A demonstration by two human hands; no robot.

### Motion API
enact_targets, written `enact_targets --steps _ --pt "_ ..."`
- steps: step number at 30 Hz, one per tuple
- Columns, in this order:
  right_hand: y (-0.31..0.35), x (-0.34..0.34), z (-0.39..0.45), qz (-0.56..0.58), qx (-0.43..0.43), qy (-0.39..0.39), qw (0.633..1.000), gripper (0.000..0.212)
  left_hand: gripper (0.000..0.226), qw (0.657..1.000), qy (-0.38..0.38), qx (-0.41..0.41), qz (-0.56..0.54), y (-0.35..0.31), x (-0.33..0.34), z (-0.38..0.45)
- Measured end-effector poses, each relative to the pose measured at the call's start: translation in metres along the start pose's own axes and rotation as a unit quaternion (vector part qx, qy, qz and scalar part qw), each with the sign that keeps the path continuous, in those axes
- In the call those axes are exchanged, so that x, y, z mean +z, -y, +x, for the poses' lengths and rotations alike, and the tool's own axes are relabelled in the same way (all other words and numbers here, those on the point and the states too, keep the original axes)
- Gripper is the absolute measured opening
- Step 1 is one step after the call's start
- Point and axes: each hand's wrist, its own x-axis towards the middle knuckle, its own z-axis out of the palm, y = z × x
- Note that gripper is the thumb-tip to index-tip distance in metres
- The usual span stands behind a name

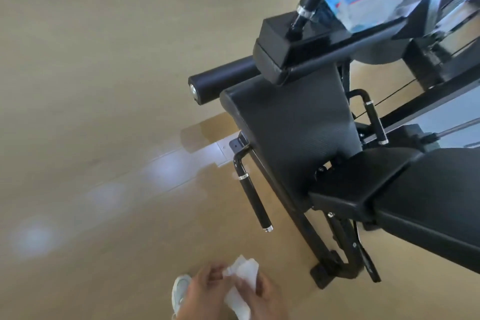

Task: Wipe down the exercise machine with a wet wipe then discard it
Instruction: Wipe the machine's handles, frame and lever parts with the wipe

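A black exercise machine (pixel 293 132) with a padded seat fills the right half of the head view, tilted. A black side handle (pixel 253 199) with chrome rings juts down from its left side. At the bottom centre, both hands hold a crumpled white wet wipe (pixel 241 283) between them. My left hand (pixel 202 293) pinches its upper left part. My right hand (pixel 265 296) grips its right side. Both hands are low over the floor, apart from the machine and below the handle.
A tan floor (pixel 104 86) with bright light spots spreads across the left. A white shoe (pixel 179 291) shows under my left hand. The machine's base foot (pixel 330 273) stands just right of the hands. A blue and white pack (pixel 363 2) lies on the frame at the top right.
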Motion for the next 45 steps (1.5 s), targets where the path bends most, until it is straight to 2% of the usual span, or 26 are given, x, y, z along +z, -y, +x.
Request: enact_targets --steps 1,2,3,4,7,11,13,16,20,22,25,26,27,29,31,32,33,35,36,39,40,42,45 --pt "0.027 0.002 -0.019 -0.034 -0.001 0.036 0.999 0.073 0.056 1.0 0.003 0.013 -0.011 -0.013 -0.006 -0.011" --pt "0.053 0.006 -0.037 -0.022 -0.012 0.05 0.998 0.041 0.05 1.0 0.007 0.026 -0.011 -0.03 -0.015 -0.026" --pt "0.073 0.009 -0.049 -0.017 -0.026 0.06 0.998 0.017 0.044 0.999 0.02 0.045 -0.022 -0.047 -0.026 -0.04" --pt "0.092 0.007 -0.054 0.005 -0.04 0.052 0.998 0.016 0.035 0.998 0.026 0.052 -0.033 -0.063 -0.037 -0.052" --pt "0.13 0.012 -0.069 -0.017 -0.082 0.028 0.996 0.029 0.019 0.993 0.015 0.108 -0.051 -0.093 -0.064 -0.076" --pt "0.186 0.014 -0.096 -0.001 -0.142 0.014 0.99 0.03 0.032 0.985 -0.016 0.15 -0.087 -0.123 -0.087 -0.086" --pt "0.208 0.007 -0.103 0.03 -0.162 0.002 0.986 0.026 0.03 0.981 -0.013 0.16 -0.108 -0.144 -0.09 -0.09" --pt "0.231 -0.005 -0.111 0.106 -0.146 0.013 0.984 0.028 0.032 0.979 -0.002 0.179 -0.101 -0.181 -0.086 -0.102" --pt "0.254 -0.022 -0.109 0.197 -0.119 0.014 0.973 0.056 0.043 0.975 0.011 0.209 -0.069 -0.224 -0.073 -0.114" --pt "0.265 -0.038 -0.103 0.218 -0.118 0.056 0.967 0.048 0.047 0.973 0.012 0.227 -0.035 -0.246 -0.064 -0.117" --pt "0.291 -0.066 -0.094 0.204 -0.158 0.14 0.956 0.024 0.051 0.969 0.012 0.247 -0.001 -0.281 -0.056 -0.113" --pt "0.301 -0.076 -0.088 0.187 -0.172 0.137 0.957 0.022 0.051 0.97 0.014 0.243 0.015 -0.293 -0.054 -0.11" --pt "0.314 -0.084 -0.082 0.168 -0.183 0.113 0.962 0.02 0.049 0.97 0.015 0.24 0.027 -0.304 -0.053 -0.104" --pt "0.347 -0.101 -0.065 0.14 -0.189 0.008 0.972 0.014 0.033 0.969 0.014 0.244 0.034 -0.325 -0.052 -0.09" --pt "0.381 -0.12 -0.042 0.166 -0.192 -0.127 0.959 0.008 0.008 0.962 -0.009 0.269 0.056 -0.349 -0.049 -0.083" --pt "0.401 -0.128 -0.032 0.18 -0.204 -0.183 0.945 0.009 0.008 0.956 -0.022 0.286 0.064 -0.363 -0.047 -0.079" --pt "0.42 -0.133 -0.025 0.194 -0.225 -0.216 0.93 0.01 0.017 0.95 -0.032 0.303 0.066 -0.376 -0.044 -0.078" --pt "0.451 -0.134 -0.016 0.227 -0.275 -0.21 0.91 0.011 0.035 0.939 -0.041 0.337 0.059 -0.405 -0.037 -0.078" --pt "0.46 -0.13 -0.013 0.232 -0.301 -0.182 0.907 0.013 0.044 0.934 -0.039 0.349 0.059 -0.416 -0.033 -0.078" --pt "0.458 -0.109 -0.016 0.282 -0.363 -0.03 0.887 0.018 0.065 0.928 -0.028 0.363 0.074 -0.442 -0.02 -0.08" --pt "0.455 -0.107 -0.017 0.305 -0.377 -0.023 0.874 0.021 0.069 0.924 -0.029 0.372 0.083 -0.449 -0.017 -0.079" --pt "0.454 -0.11 -0.011 0.317 -0.396 -0.072 0.859 0.015 0.072 0.912 -0.036 0.397 0.094 -0.463 -0.013 -0.075" --pt "0.47 -0.121 0.008 0.209 -0.409 -0.103 0.882 0.033 0.07 0.9 -0.044 0.419 0.116 -0.48 -0.012 -0.062"
